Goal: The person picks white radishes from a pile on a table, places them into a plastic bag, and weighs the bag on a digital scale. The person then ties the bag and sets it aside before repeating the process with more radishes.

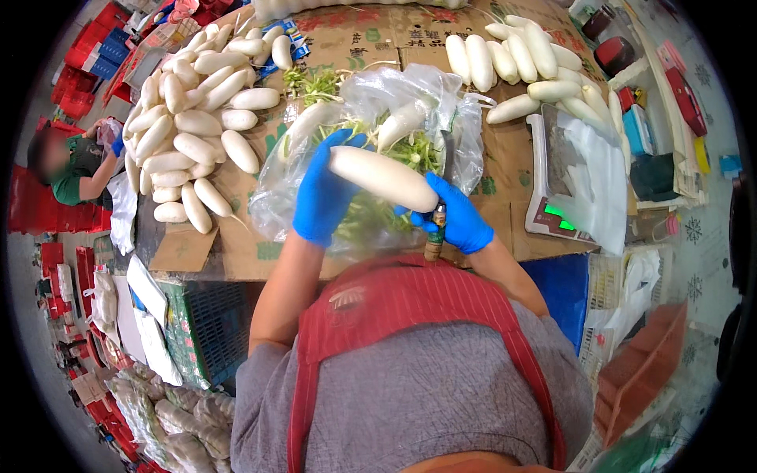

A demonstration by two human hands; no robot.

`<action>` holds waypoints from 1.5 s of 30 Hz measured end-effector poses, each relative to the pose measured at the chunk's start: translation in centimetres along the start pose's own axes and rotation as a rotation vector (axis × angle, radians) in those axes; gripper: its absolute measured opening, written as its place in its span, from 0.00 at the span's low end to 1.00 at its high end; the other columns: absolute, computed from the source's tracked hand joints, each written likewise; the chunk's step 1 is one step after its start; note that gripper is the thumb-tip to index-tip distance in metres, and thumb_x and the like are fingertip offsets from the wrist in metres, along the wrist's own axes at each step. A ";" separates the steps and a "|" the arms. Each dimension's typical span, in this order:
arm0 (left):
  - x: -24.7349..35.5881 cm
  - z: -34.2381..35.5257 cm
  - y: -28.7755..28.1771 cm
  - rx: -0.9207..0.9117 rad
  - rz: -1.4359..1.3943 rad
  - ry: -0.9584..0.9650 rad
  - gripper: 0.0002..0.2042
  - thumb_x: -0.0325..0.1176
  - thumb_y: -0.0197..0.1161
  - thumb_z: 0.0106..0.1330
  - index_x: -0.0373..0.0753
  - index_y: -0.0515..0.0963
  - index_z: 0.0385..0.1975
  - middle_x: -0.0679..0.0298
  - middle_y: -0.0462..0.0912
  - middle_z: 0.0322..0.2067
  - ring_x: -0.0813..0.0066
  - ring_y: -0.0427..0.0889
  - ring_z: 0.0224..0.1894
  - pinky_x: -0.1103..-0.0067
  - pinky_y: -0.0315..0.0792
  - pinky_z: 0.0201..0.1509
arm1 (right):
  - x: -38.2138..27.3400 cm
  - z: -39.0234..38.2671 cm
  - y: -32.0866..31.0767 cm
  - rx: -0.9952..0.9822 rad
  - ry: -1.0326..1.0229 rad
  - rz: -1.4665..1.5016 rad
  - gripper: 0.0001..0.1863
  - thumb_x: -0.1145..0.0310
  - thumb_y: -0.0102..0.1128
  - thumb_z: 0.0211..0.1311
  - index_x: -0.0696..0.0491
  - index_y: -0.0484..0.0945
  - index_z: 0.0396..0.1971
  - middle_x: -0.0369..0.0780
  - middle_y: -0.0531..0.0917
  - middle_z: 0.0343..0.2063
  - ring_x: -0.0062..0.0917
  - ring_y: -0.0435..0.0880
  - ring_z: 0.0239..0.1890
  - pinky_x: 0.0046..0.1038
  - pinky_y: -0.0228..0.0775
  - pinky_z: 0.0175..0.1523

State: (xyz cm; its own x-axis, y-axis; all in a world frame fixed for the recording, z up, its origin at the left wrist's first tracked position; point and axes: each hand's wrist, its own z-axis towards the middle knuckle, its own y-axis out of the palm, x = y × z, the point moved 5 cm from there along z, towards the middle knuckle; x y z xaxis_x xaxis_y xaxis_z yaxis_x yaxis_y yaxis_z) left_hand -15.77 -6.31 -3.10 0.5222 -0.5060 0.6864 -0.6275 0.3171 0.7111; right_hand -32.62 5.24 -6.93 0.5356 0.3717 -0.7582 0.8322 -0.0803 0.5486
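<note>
A white daikon radish (pixel 382 175) lies level between my two hands, above an opened clear plastic bag (pixel 276 185). My left hand (pixel 327 189), in a blue glove, grips its left end. My right hand (pixel 453 213), also gloved in blue, is closed round a knife (pixel 434 236) with a worn wooden handle; its dark blade points away from me. The fingers of that hand also touch the daikon's right end. Cut green radish tops (pixel 422 150) lie in the bag under the daikon, with another daikon (pixel 402 124) just beyond.
A large heap of daikons (pixel 197 122) covers the table's left side. More daikons (pixel 540 51) lie at the far right. A scale (pixel 544 213) under plastic sheeting stands near the right edge. Cardboard (pixel 505 209) covers the tabletop. Another person (pixel 91 169) is at far left.
</note>
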 end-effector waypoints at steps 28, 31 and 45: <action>-5.0 0.3 -5.8 0.214 0.098 -0.240 0.18 0.39 0.48 0.73 0.40 0.71 0.58 0.66 0.80 0.44 0.71 0.78 0.44 0.72 0.71 0.54 | -10.5 -1.9 -18.6 0.340 -0.465 0.452 0.26 0.51 0.47 0.71 0.56 0.71 0.56 0.51 0.82 0.42 0.23 0.81 0.29 0.20 0.66 0.21; -4.4 -0.3 -4.9 0.266 0.162 -0.205 0.17 0.38 0.49 0.72 0.40 0.72 0.57 0.66 0.80 0.44 0.72 0.78 0.44 0.72 0.72 0.53 | -16.9 -2.2 -23.5 0.645 -0.735 0.408 0.21 0.53 0.53 0.68 0.56 0.74 0.48 0.43 0.83 0.33 0.23 0.80 0.26 0.22 0.68 0.23; -8.8 8.2 -0.7 -0.135 1.469 0.347 0.17 0.30 0.59 0.63 0.39 0.76 0.53 0.52 0.80 0.49 0.57 0.77 0.53 0.68 0.69 0.58 | -22.6 1.8 -31.1 0.766 -0.742 0.147 0.13 0.64 0.59 0.63 0.51 0.80 0.44 0.34 0.83 0.36 0.17 0.77 0.32 0.17 0.65 0.30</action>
State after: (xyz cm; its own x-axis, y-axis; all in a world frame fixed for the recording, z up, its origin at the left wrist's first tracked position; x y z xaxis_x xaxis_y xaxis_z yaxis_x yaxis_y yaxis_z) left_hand -24.63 -8.67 -10.90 -0.3836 0.5178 0.7647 -0.6508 0.4359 -0.6217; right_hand -70.31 -2.31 -7.51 0.3759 -0.3219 -0.8689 0.4826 -0.7325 0.4802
